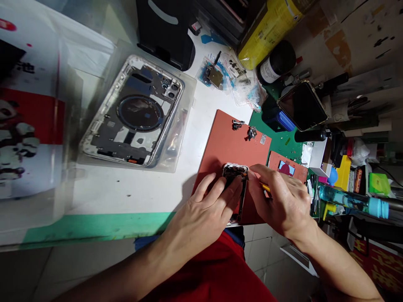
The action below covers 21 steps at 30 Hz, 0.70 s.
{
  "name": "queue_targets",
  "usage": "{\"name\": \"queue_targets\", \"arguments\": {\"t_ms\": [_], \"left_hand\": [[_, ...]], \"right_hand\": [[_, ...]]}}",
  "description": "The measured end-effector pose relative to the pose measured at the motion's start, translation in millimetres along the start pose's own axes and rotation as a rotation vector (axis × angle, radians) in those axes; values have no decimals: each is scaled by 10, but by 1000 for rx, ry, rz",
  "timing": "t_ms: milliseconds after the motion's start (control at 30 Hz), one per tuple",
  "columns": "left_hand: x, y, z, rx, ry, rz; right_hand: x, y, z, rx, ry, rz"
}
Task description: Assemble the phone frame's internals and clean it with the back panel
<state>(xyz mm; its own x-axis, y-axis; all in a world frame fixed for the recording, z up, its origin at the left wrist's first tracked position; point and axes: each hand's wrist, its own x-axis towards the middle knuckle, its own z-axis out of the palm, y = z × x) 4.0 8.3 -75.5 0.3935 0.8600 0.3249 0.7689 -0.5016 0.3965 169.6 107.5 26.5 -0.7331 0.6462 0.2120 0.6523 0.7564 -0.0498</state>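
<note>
An opened phone frame (242,205) lies on a reddish-brown mat (217,138) at the table's front edge. Over its left side is my left hand (210,205), fingers spread, with the fingertips resting on the frame and partly covering it. My right hand (280,197) is at the frame's upper right corner, its thumb and index finger pinched close together there. A thin yellow tool (265,187) shows under the right hand's fingers; its tip is hidden. Small metal parts (251,133) and another small part (237,124) lie on the mat above the frame.
A larger phone housing (138,113) rests on a clear plastic tray at the left. Bagged parts (215,75), a yellow can (267,33) and a black bottle (278,61) stand behind. At right are a propped phone (302,105) and a blue-capped bottle (352,201).
</note>
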Motion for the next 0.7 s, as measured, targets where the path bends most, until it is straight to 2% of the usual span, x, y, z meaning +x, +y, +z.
{"name": "queue_targets", "arguments": {"t_ms": [200, 300, 400, 567, 700], "left_hand": [[30, -18, 1, -9, 28, 22], [34, -23, 0, -14, 28, 24], [30, -19, 1, -7, 48, 22], [24, -10, 14, -10, 46, 15], [17, -13, 1, -2, 38, 28]], "right_hand": [[78, 129, -214, 236, -257, -103], [77, 182, -279, 282, -334, -117], [64, 207, -282, 256, -357, -107], [86, 200, -240, 157, -260, -88], [120, 198, -246, 151, -302, -129]]}}
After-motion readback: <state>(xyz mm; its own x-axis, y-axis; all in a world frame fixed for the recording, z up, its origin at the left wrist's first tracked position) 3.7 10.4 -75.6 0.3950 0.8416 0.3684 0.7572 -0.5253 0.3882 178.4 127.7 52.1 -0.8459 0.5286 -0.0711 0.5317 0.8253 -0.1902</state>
